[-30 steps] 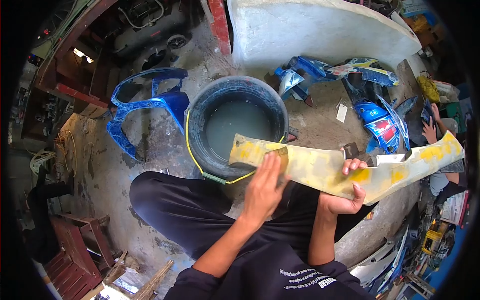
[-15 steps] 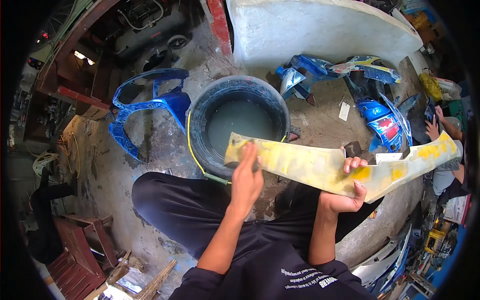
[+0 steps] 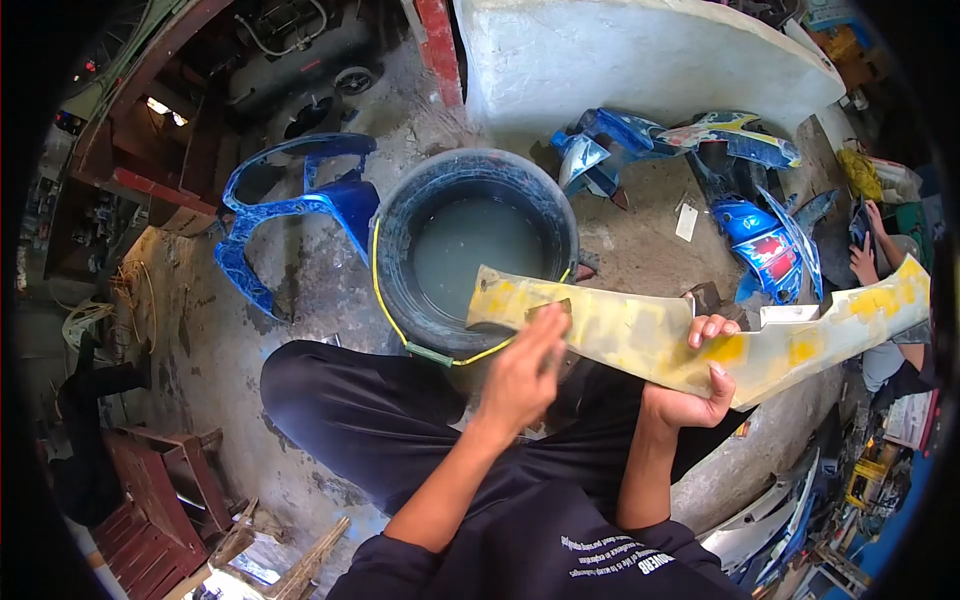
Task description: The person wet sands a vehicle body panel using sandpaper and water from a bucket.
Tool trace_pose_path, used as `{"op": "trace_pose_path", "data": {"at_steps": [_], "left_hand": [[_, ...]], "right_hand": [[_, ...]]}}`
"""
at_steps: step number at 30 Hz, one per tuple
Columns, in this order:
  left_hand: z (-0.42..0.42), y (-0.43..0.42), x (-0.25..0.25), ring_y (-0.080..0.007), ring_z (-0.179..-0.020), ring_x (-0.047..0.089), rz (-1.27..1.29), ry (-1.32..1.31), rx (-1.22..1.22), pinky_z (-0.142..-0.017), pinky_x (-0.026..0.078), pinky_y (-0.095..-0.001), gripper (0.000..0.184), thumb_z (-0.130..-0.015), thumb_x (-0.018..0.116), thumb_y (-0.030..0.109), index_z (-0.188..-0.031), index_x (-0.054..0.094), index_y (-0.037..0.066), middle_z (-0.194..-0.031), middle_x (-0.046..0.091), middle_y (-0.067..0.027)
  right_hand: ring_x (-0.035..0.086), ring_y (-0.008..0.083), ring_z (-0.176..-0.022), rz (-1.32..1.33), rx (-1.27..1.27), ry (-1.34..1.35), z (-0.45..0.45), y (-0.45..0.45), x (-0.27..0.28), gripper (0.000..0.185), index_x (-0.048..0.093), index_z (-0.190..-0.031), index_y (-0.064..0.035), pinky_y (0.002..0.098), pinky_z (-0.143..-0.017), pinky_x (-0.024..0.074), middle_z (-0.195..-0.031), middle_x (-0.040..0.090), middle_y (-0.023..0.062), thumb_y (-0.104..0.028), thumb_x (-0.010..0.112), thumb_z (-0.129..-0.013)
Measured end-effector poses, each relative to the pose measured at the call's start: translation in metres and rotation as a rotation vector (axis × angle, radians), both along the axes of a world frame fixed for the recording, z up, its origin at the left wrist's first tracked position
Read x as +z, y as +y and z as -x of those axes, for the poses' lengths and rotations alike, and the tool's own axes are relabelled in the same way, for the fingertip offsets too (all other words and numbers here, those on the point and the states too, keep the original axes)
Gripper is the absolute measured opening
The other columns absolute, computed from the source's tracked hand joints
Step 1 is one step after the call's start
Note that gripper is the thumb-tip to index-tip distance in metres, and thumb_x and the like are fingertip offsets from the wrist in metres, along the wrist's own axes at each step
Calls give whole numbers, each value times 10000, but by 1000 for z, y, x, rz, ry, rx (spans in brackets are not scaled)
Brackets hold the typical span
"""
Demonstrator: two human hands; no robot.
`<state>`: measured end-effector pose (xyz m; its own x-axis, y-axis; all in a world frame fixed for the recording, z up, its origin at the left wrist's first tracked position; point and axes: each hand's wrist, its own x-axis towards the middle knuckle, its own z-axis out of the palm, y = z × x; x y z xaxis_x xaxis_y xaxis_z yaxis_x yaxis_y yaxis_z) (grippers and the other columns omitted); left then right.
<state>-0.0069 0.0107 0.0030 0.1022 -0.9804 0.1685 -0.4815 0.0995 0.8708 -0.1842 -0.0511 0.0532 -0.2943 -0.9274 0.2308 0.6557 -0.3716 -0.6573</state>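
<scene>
A long panel (image 3: 640, 335), whitish with yellow patches and shaped like motorcycle bodywork, lies slantwise above my lap. My right hand (image 3: 690, 385) grips its middle, fingertips over the upper edge and thumb in front. Against the panel's left part, my left hand (image 3: 525, 375) presses a small dark piece of sandpaper (image 3: 548, 308), mostly hidden under the fingers. The panel's left end overlaps the rim of a black bucket (image 3: 395, 300) holding cloudy water (image 3: 475, 245).
A blue fairing frame (image 3: 330, 205) rests on the floor left of the bucket. Several blue body parts (image 3: 765, 245) lie at the right, near a white wall (image 3: 640, 60). Another person's hands (image 3: 865, 255) show at the far right. A reddish wooden stool (image 3: 150, 500) stands lower left.
My left hand has slid right along the panel with the sandpaper, away from its left end. The panel has shifted slightly right, with my right hand still gripping it.
</scene>
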Motion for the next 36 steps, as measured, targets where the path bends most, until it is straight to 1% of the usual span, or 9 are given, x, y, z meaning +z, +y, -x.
{"op": "trace_pose_path", "data": {"at_steps": [2,8,10,18,22,26,29,34,36], "left_hand": [[-18,-14,-8,-376,-1299,610,-295,86,290,-1109,462,-426,335,-1051,564,152,-1313,657,-36,-1336,656,-248],[-19,-7,-11,-371,-1204,675,44,13,318,-1014,526,-404,251,-1032,597,100,-1214,706,-33,-1235,708,-249],[-30,-11,-9,-369,-1207,675,-48,95,594,-1025,520,-404,251,-1031,598,101,-1214,708,-31,-1248,707,-237],[2,4,-26,-349,-1408,500,-3,-16,74,-1188,398,-435,404,-992,626,102,-1380,615,-7,-1426,586,-246],[-17,-13,-47,-354,-1411,493,-264,48,358,-1192,401,-427,454,-935,628,25,-1386,599,-17,-1454,564,-241],[9,-8,-22,-387,-1270,617,102,-38,119,-1068,500,-443,337,-1028,559,103,-1330,652,-14,-1338,646,-253],[-20,-25,-44,-436,-1134,669,-163,-61,361,-964,543,-474,335,-1026,574,133,-1312,653,-23,-1318,639,-269],[7,-10,-20,-370,-1254,636,73,3,57,-1065,503,-435,332,-1036,577,152,-1307,656,-23,-1309,666,-245],[-2,-11,-25,-385,-1314,579,-57,61,129,-1127,462,-438,367,-956,574,32,-1309,653,-27,-1366,623,-257]], "right_hand": [[500,205,-895,10,11,1,2,0,1,458,476,-1185,-27,578,-1229,244,-1032,485,96,-225,554,-779],[505,207,-894,-18,-19,-5,0,3,-2,463,475,-1188,-24,581,-1233,239,-1030,491,99,-227,555,-779],[507,208,-901,-20,-14,-20,5,3,-2,462,474,-1189,-22,575,-1239,235,-1036,492,103,-218,549,-777],[503,213,-919,-6,-41,6,13,2,-1,462,475,-1190,-15,540,-1219,273,-1046,489,111,-198,546,-772],[505,211,-914,-27,-33,-12,12,5,-2,460,479,-1183,-10,548,-1227,268,-1044,490,111,-200,544,-768],[506,212,-904,-49,-65,-23,13,0,-2,464,481,-1184,-11,568,-1230,257,-1040,491,108,-203,543,-766],[511,211,-907,-31,-57,-21,11,3,1,460,484,-1183,-12,558,-1232,258,-1038,493,107,-204,541,-768],[518,215,-911,-35,-94,-31,17,0,1,465,485,-1187,-9,580,-1228,252,-1040,496,108,-199,552,-768],[518,214,-914,-39,-82,-38,21,1,0,468,488,-1189,-9,582,-1231,247,-1044,498,109,-199,554,-767]]}}
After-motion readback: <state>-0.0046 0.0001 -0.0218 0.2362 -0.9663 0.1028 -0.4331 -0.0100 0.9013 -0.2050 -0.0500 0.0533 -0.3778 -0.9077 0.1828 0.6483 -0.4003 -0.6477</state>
